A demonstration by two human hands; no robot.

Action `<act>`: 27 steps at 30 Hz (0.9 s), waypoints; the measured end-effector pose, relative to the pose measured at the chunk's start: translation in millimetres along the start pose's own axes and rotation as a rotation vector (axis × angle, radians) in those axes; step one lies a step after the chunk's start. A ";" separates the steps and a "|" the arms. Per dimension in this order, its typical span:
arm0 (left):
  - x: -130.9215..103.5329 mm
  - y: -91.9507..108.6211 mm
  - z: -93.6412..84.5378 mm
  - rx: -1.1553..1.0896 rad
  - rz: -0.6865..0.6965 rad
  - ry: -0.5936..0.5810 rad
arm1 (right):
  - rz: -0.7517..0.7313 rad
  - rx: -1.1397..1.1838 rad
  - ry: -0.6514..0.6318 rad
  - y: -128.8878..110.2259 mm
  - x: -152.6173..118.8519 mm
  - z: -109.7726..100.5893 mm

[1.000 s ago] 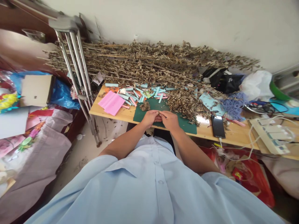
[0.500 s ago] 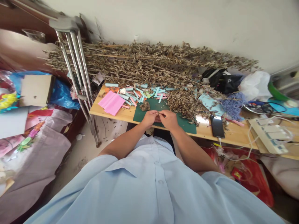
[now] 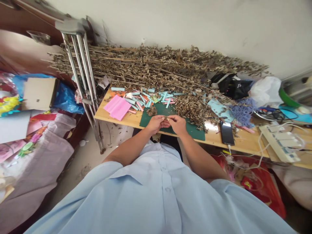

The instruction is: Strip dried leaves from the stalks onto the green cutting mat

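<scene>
My left hand (image 3: 156, 124) and my right hand (image 3: 177, 124) meet above the front part of a green mat (image 3: 197, 132). Their fingertips are closed on a small bit of dried leaf (image 3: 166, 118) between them. Just beyond my left hand lies a small clump of dried leaf (image 3: 151, 111) on the mat. A larger heap of dry leaves (image 3: 190, 109) covers the mat's right side, beyond my right hand. Several blue and pink paper rolls (image 3: 146, 99) lie behind the mat. Pink paper sheets (image 3: 117, 107) rest at the left of the table.
Long dried stems (image 3: 146, 65) stretch along the wall. A crutch (image 3: 84, 71) stands at the table's left end. To the right are a phone (image 3: 227, 132) with a cable, blue string (image 3: 243, 112), a blue sheet (image 3: 220, 110) and a power strip (image 3: 280, 141).
My hands have moved slightly apart, and the leaf bit between my fingertips now shows more clearly. The view has shifted very slightly.
</scene>
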State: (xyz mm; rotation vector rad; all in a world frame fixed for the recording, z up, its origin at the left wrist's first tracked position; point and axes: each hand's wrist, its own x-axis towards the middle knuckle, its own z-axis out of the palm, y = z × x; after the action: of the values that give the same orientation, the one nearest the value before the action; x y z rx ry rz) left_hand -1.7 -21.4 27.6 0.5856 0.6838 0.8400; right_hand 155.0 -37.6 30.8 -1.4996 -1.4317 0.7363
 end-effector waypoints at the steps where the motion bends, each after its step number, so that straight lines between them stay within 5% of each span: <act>1: -0.9 0.6 0.1 0.000 0.002 -0.005 | 0.014 0.025 0.000 0.3 -0.5 -0.1; 9: -0.8 0.3 0.0 -0.015 0.004 -0.011 | 0.016 0.087 0.013 -4.1 -4.2 0.2; 18: 0.1 -5.4 3.9 -0.022 0.060 0.032 | -0.328 -0.145 0.017 -2.5 -6.3 2.1; 27: 0.0 -4.2 2.2 0.036 0.044 0.006 | -0.346 -0.222 -0.103 -6.2 0.0 -4.5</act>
State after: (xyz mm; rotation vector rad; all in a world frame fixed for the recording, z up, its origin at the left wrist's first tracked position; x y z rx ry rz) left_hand 1.9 -24.0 26.1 0.6325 0.6949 0.8727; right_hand 156.4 -39.0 38.2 -1.3398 -1.8419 0.4584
